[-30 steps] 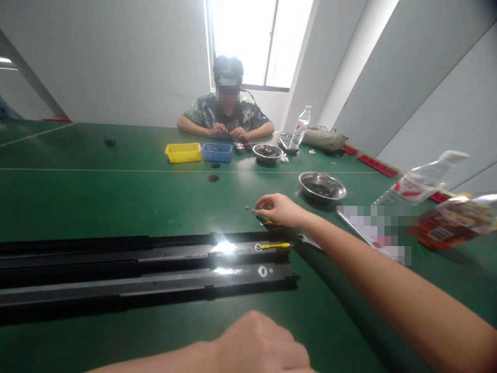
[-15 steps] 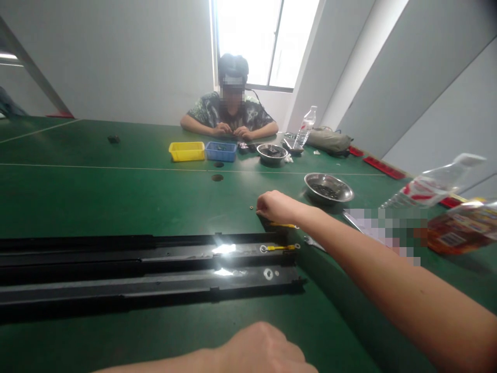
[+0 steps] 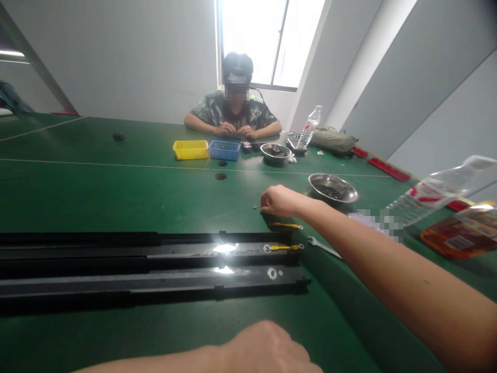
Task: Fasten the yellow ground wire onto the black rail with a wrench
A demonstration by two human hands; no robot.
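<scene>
My right hand (image 3: pixel 278 201) is stretched out over the table, fingers curled down and pinched close to the surface. Just left of its fingertips lies a small brass-coloured nut (image 3: pixel 254 206), apart from them. Whatever the pinch holds is hidden. At the bottom edge, my left hand (image 3: pixel 269 348) is curled with its back up; its fingertips are out of sight. Between the hands lie long black metal rails (image 3: pixel 182 278). A yellow wire with ring terminals (image 3: pixel 282 248) rests on one rail, and another yellow wire (image 3: pixel 286 225) lies beyond on the table.
An open-end wrench (image 3: pixel 324 247) lies partly under my right forearm. Past it stand a steel bowl (image 3: pixel 351 196) of small dark parts, a clear bottle (image 3: pixel 435 191) and an amber bottle (image 3: pixel 458 239). Across the green table (image 3: pixel 97 191), a person sits behind yellow (image 3: pixel 191 150) and blue (image 3: pixel 224 151) bins.
The whole view has shifted slightly, so most things appear a little further right. My right forearm uncovers more of the wrench and far yellow wire. Both hands keep nearly the same pose.
</scene>
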